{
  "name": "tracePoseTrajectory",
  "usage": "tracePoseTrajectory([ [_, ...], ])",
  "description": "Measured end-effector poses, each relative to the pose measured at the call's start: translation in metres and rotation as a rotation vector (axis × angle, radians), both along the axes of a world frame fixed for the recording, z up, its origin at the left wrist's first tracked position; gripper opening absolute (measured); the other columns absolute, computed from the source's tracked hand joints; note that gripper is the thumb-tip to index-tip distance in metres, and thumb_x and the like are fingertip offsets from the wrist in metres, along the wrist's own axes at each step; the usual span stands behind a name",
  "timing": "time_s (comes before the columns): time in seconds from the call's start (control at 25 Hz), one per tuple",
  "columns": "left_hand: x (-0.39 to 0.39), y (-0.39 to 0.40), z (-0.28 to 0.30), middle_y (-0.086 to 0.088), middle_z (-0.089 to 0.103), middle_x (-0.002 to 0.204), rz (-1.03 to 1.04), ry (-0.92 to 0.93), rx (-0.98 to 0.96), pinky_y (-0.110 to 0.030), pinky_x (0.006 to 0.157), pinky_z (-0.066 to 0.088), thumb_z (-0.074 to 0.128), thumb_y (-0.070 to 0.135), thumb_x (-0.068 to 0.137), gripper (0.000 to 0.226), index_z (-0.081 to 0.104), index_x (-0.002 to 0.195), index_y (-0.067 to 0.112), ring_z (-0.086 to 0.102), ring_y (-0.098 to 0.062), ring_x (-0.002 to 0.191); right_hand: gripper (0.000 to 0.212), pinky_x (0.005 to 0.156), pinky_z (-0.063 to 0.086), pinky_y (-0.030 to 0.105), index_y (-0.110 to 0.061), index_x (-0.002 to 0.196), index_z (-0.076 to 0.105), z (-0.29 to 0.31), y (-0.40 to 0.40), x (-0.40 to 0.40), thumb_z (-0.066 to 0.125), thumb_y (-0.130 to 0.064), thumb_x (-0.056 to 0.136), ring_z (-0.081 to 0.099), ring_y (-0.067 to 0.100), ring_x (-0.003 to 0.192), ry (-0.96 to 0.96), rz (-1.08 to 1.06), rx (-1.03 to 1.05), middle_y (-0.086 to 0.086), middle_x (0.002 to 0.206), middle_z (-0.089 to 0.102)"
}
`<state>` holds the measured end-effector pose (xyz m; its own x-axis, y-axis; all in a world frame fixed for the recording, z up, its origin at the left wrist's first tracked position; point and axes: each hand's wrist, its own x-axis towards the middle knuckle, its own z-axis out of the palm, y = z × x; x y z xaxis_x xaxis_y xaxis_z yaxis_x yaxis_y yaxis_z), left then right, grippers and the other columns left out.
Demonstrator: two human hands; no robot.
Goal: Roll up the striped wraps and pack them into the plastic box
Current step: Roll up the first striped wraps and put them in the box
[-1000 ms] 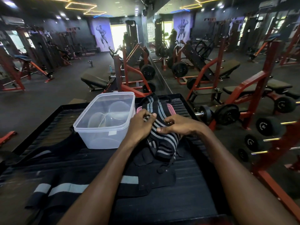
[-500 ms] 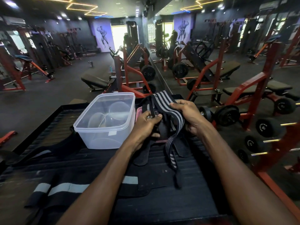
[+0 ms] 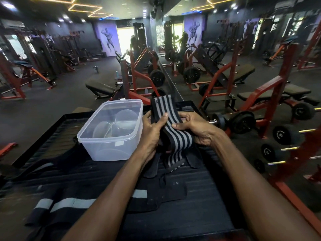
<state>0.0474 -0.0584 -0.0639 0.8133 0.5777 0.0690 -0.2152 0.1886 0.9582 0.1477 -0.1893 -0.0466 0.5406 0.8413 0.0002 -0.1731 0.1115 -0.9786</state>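
A black and grey striped wrap [image 3: 175, 136] is stretched flat between both hands, its upper end standing up above them and its lower end hanging onto the black platform [image 3: 182, 214]. My left hand [image 3: 152, 129] grips its left edge with the thumb on top. My right hand [image 3: 194, 127] pinches its right edge. The clear plastic box [image 3: 111, 146] stands open just left of my left hand, with clear round pieces inside.
Black straps with grey bands [image 3: 69, 204] lie on the platform near me. More black wraps [image 3: 156, 169] lie under my hands. A dumbbell rack [image 3: 286, 136] stands at the right, weight benches behind.
The wrap was bunched on the platform, then lifted and spread out. Now it is held flat and taut between both hands, with my right hand lower and nearer.
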Motion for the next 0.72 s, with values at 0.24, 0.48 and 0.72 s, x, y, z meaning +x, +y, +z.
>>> tracePoseTrajectory([
  [0.24, -0.002, 0.006, 0.004, -0.003, 0.075, 0.110, 0.294, -0.040, 0.019, -0.048, 0.101, 0.055, 0.073, 0.012, 0.090, 0.021, 0.066, 0.108, 0.018, 0.072, -0.022, 0.105, 0.068, 0.095, 0.053, 0.043, -0.007, 0.136, 0.052, -0.001, -0.007, 0.007, 0.079, -0.004, 0.074, 0.068, 0.029, 0.106, -0.040, 0.165, -0.115, 0.017, 0.123, 0.066],
  [0.48, -0.010, 0.012, 0.014, -0.007, 0.072, 0.117, 0.517, -0.217, 0.016, -0.040, 0.102, 0.055, 0.070, 0.001, 0.087, 0.038, 0.063, 0.125, 0.001, 0.069, -0.018, 0.109, 0.029, 0.067, 0.049, 0.022, -0.007, 0.100, 0.072, -0.005, -0.015, 0.013, 0.082, -0.021, 0.076, 0.062, 0.009, 0.085, -0.459, 0.067, -0.433, -0.003, 0.092, 0.073],
  [0.72, -0.027, -0.006, 0.024, 0.008, 0.067, 0.084, 0.445, -0.347, 0.154, -0.011, 0.065, 0.051, 0.066, -0.012, 0.083, 0.030, 0.059, 0.093, 0.015, 0.065, 0.010, 0.070, 0.013, 0.072, 0.062, 0.039, -0.007, 0.076, 0.067, 0.002, -0.006, 0.013, 0.069, -0.010, 0.089, 0.072, 0.034, 0.085, -0.235, -0.378, -0.155, 0.016, 0.092, 0.074],
])
